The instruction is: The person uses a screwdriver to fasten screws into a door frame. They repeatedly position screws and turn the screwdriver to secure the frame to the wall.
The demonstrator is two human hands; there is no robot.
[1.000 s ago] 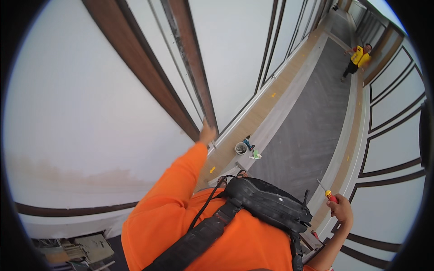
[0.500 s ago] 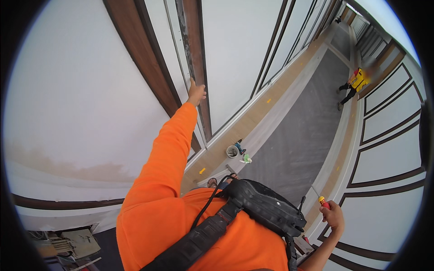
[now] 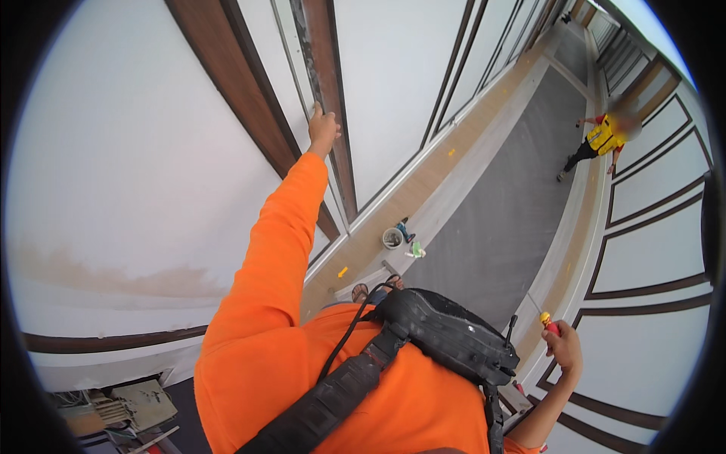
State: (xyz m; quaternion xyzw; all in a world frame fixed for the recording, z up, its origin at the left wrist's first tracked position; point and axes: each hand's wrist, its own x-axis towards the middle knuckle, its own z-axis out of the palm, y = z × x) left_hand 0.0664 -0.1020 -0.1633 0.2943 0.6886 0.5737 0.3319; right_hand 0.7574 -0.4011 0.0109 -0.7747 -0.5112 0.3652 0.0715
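- The left hand [image 3: 324,130] is raised at the end of an orange sleeve [image 3: 272,250] and is pressed against the edge of a dark brown trim strip [image 3: 333,91] on the white wall panel [image 3: 136,151]; the fingers lie against the strip, and whether anything is gripped between them cannot be told.
- The strip is seen running up the wall from the hand toward the upper rim, with a pale gap just beside it on its left.
- The right hand [image 3: 563,349] is held low at the person's right side, well apart from the wall, and is closed around the red and yellow handle of a screwdriver [image 3: 546,321], whose thin shaft points up and to the left.
- A black chest pack [image 3: 446,337] with a strap is worn over the orange shirt, between the two arms.
- On the floor below, a small white bucket [image 3: 392,238] is set on the tan border strip, near the edge of the grey carpet [image 3: 514,197]; a few small green and blue items lie just beside it.
- The carpeted corridor is seen stretching away toward the upper right between panelled walls.
- Another person in a yellow vest [image 3: 601,140] is seen far down the corridor, well apart from the hands.
- Clutter of boards and wires [image 3: 113,408] is seen at the lower left edge.
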